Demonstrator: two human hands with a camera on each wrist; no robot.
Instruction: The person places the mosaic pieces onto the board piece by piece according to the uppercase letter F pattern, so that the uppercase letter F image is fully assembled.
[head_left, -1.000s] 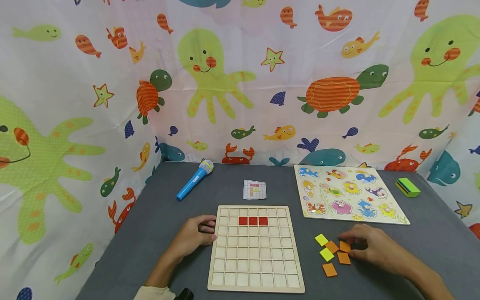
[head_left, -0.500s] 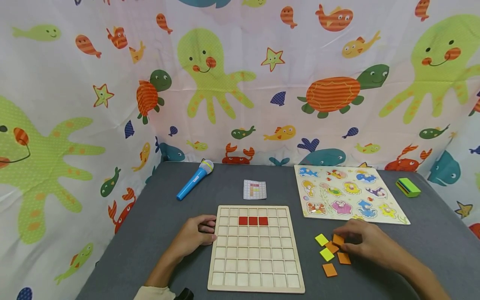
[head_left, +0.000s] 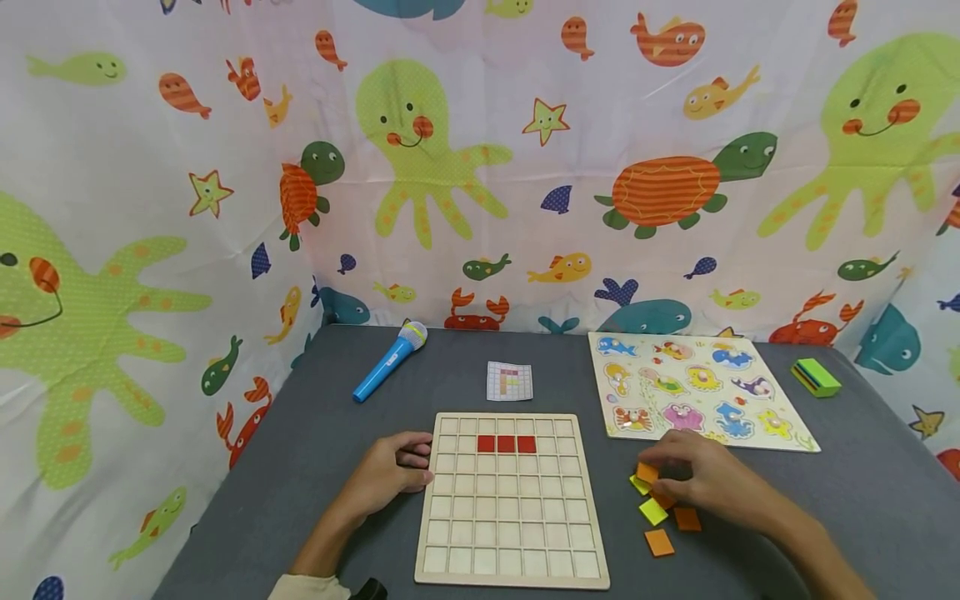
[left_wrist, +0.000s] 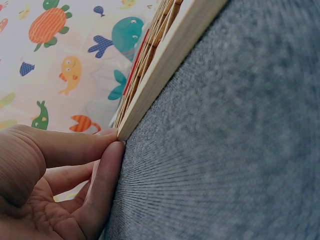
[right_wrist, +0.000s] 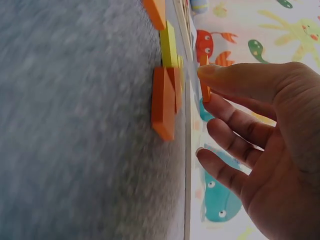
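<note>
Currently pinched: an orange tile [head_left: 647,472] above its loose neighbours

Between the thumb and a fingertip of the right hand [head_left: 708,475], the tile is pinched; in the right wrist view it is seen edge-on, clear of the table [head_left: 450,367], with the other fingers loosely bent and apart from it. Beneath and beside it, toward the table's right edge, two yellow tiles [head_left: 653,511] are strewn among three orange tiles [head_left: 659,543], one of them partly covered by the hand.

By the left hand [head_left: 386,475], the left edge of a gridded wooden board [head_left: 517,533] is touched with bent fingers; whether that edge is nipped or merely steadied cannot be told. In the board's second row from its far edge, three red tiles [head_left: 506,444] are set side by side.

Beyond the board, a printed card [head_left: 509,382] with coloured squares is laid. Near the table's far left corner a blue microphone [head_left: 390,361] is placed; along the far edge, right of the middle, an animal puzzle [head_left: 649,396].

The step in hand is judged to be the picking-out of one tile for the grid. For the next move, a firm pinch, a cell chosen perhaps from the card, and a flat laying-in between the ridges would be called for.
</note>
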